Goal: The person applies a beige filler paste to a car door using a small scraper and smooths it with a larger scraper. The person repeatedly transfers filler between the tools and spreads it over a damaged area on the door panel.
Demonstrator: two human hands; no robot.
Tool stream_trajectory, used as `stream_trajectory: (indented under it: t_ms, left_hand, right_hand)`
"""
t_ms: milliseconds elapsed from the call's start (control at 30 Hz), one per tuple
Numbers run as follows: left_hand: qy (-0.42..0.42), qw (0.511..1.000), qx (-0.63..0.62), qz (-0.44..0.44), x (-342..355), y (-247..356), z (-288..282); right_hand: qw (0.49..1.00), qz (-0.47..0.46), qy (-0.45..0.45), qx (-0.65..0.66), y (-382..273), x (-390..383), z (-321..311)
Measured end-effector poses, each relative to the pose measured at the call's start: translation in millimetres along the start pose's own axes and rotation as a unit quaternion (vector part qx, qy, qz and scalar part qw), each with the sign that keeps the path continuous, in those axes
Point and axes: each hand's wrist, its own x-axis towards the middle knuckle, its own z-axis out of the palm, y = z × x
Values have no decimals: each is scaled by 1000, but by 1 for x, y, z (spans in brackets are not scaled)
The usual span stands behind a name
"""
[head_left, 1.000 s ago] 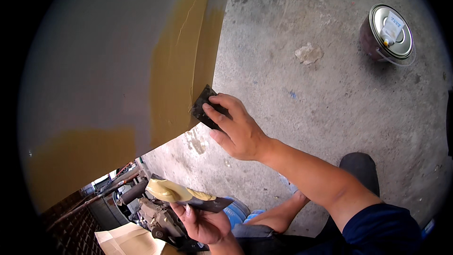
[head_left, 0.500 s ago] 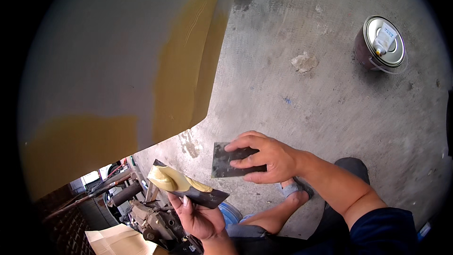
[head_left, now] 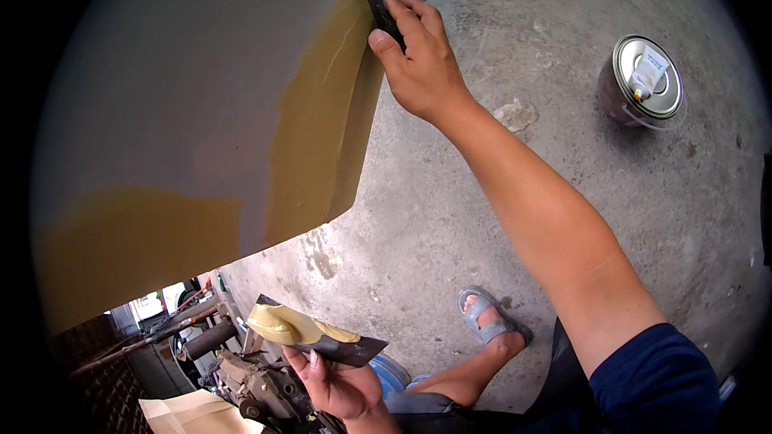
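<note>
My right hand grips a dark flat putty spreader, its edge against the upper end of the yellowish filler strip along the right side of a grey panel. My left hand holds a dark flat plate below the panel, tilted, with a thick mound of pale yellow filler on it. Another yellowish filler patch covers the panel's lower left. Part of the right spreader is hidden behind my fingers.
A lidded metal can with a wire handle stands on the concrete floor at the right, a white tube lying on its lid. Greasy machine parts and cardboard lie at lower left. My sandalled foot is below.
My right hand has moved up and away from beside the left-hand plate to the panel's upper right edge, carrying the spreader. My left hand has barely moved.
</note>
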Motion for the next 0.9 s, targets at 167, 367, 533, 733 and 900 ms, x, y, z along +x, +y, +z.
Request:
stream_trajectory:
  t_ms: [167, 367, 533, 733, 900]
  left_hand:
    - [-18, 1000, 4, -3, 2, 3, -6]
    - [4, 1000, 11, 6, -1, 4, -8]
    - [6, 1000, 13, 11, -7, 7, -13]
    - [5, 1000, 11, 8, -12, 10, -13]
    - [33, 999, 4, -15, -8, 8, -2]
  right_hand:
    - [998, -5, -29, -47, -31, -35, 6]
    - [996, 21, -76, -42, -70, -115, 11]
    - [994, 16, -108, -15, -87, -165, 15]
    - [987, 30, -160, 3, -103, -198, 10]
    - [949, 84, -262, 154, -114, -201, -29]
